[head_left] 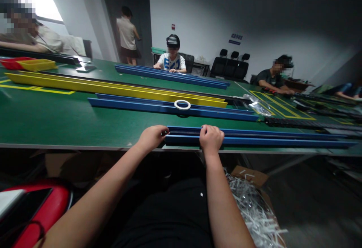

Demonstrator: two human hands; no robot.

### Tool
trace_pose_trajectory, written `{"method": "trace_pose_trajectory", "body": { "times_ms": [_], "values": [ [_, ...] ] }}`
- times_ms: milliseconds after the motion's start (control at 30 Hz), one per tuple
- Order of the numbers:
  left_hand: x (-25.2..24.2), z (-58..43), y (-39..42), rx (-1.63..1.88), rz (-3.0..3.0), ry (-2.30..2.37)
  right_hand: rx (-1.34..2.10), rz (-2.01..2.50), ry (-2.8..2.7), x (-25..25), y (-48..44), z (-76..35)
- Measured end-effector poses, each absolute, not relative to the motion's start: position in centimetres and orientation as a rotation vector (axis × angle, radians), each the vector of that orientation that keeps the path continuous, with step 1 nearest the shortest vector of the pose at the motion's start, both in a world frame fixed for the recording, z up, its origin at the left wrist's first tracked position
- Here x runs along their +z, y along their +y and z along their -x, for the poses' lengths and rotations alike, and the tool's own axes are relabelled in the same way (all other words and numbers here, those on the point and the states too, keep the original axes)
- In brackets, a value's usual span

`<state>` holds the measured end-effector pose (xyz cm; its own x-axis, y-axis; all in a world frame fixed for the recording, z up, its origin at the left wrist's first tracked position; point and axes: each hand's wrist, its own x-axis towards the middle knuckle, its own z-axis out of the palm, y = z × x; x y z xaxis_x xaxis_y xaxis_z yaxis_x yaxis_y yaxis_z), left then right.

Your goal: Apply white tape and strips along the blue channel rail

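Note:
A long blue channel rail (271, 139) lies along the near edge of the green table, with a dark strip running inside its groove. At its left end is my left hand (152, 138), fingers curled in a pinch against the end; what lies between the fingertips is too small to make out. My right hand (211, 138) is closed over the same rail, a short way to the right, its fingers bent down into the groove. Just beyond, a white ring-shaped roll of tape (182, 105) rests on a second blue rail (135, 106).
A yellow rail (113, 88) and more blue rails (172, 76) lie farther back. Red (17, 63) and yellow trays (38, 65) stand at left. A plastic bag (257, 104) is at right. Below are a red stool (53, 202) and a box of paper-like scraps (254, 202). Several people are around.

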<state>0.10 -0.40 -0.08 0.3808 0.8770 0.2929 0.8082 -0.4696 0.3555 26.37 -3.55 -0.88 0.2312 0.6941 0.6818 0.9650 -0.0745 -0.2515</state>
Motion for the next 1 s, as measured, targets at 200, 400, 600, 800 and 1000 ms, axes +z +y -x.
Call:
{"method": "trace_pose_trajectory", "body": {
  "times_ms": [200, 400, 600, 800, 1000],
  "values": [
    [-0.35, -0.11, -0.56, 0.650, -2.519, 1.555, -0.511, 1.829, -1.520, -0.84, -3.61, -26.37],
    [-0.65, -0.25, -0.78, 0.687, -2.573, 1.602, -0.500, 1.828, -1.518, -0.75, -3.64, -26.34],
    [-0.72, -0.11, -0.86, 0.680, -2.700, 1.518, -0.495, 1.844, -1.531, -0.74, -3.62, -26.39],
    [-0.68, 0.10, -0.52, 0.671, -2.765, 1.478, -0.512, 1.841, -1.529, -0.86, -3.55, -26.44],
    [-0.64, -0.05, -0.71, 0.688, -2.761, 1.557, -0.509, 1.836, -1.528, -0.86, -3.52, -26.44]
  ]
}}
